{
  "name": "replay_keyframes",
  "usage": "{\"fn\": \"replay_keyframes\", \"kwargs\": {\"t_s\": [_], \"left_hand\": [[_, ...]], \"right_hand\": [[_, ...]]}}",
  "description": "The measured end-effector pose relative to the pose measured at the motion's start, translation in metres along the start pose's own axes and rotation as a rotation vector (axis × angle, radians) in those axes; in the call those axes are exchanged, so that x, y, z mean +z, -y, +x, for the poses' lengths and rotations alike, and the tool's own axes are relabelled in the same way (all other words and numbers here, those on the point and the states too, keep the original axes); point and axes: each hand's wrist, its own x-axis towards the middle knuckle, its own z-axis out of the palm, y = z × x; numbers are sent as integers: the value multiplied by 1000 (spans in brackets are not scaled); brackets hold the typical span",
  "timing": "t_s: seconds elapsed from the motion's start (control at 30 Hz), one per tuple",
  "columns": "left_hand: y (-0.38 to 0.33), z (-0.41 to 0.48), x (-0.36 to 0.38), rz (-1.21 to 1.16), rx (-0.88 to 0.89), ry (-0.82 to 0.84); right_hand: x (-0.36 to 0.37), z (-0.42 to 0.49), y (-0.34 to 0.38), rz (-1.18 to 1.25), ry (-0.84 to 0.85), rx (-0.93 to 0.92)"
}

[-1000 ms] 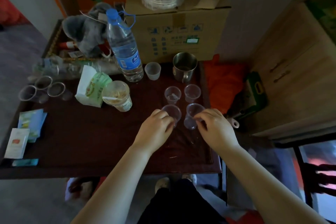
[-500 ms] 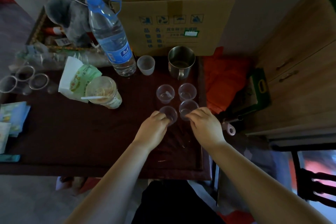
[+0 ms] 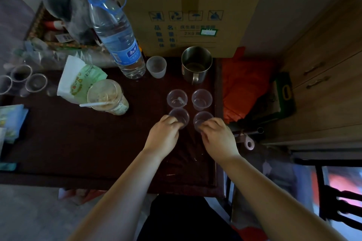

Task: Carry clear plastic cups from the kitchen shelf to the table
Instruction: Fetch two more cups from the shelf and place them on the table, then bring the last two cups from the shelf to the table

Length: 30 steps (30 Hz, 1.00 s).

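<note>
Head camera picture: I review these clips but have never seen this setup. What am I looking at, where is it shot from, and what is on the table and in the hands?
There is no machine here. A person wears one wide-angle camera on the head, looking down at their own bare arms. The left hand has its grip on one clear plastic cup, and the right hand on another. Both cups seem to stand on the dark table, just in front of two more clear cups, making a square. Behind them are a metal mug, a frosted cup, a water bottle and a cardboard box.
</note>
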Motion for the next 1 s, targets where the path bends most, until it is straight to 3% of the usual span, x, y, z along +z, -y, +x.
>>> {"fn": "replay_keyframes", "kwargs": {"t_s": [0.63, 0.8, 1.0], "left_hand": [[-9, -10, -18, 25, 4, -62], [-16, -16, -51, -21, 35, -170], [-29, -25, -105, -65, 230, -146]], "right_hand": [[-12, -4, 15, 32, -41, 5], [-39, -4, 28, 142, -120, 93], [-92, -23, 64, 17, -191, 267]]}}
